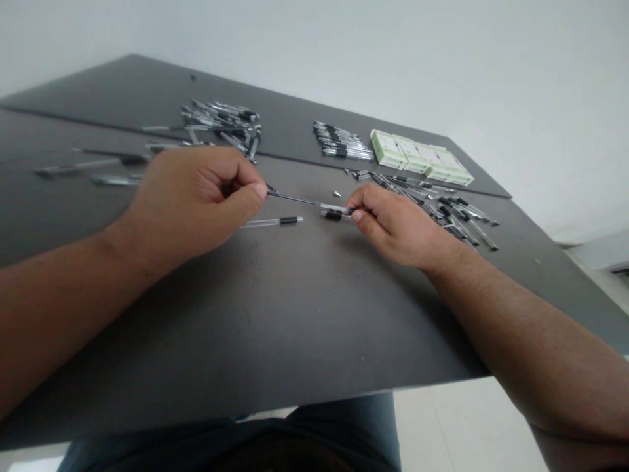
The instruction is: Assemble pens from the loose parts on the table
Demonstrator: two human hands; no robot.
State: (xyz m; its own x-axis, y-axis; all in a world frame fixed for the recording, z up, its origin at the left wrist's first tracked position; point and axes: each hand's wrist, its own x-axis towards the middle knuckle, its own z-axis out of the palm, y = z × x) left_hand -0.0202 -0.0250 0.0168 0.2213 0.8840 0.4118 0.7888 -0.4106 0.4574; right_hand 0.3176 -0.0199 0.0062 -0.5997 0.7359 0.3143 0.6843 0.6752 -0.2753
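Observation:
A thin dark pen refill (299,199) stretches between my two hands above the grey table (295,314). My left hand (211,196) pinches its left end between thumb and forefinger. At the other end, my right hand (388,221) has thumb and fingers closed on the pale tip part. Just under the right fingertips lies a clear pen barrel with a black grip (333,215), partly hidden by the hand. Another clear barrel with a black grip (289,221) rests on the table beside my left fingertips. A small silvery cone tip (337,194) sits behind the refill.
A heap of pens (221,121) lies at the back left, and loose pens (81,165) are left of my left hand. Farther back are a row of pens (344,141) and green-white boxes (417,156). More pen parts (462,216) spread beyond my right hand.

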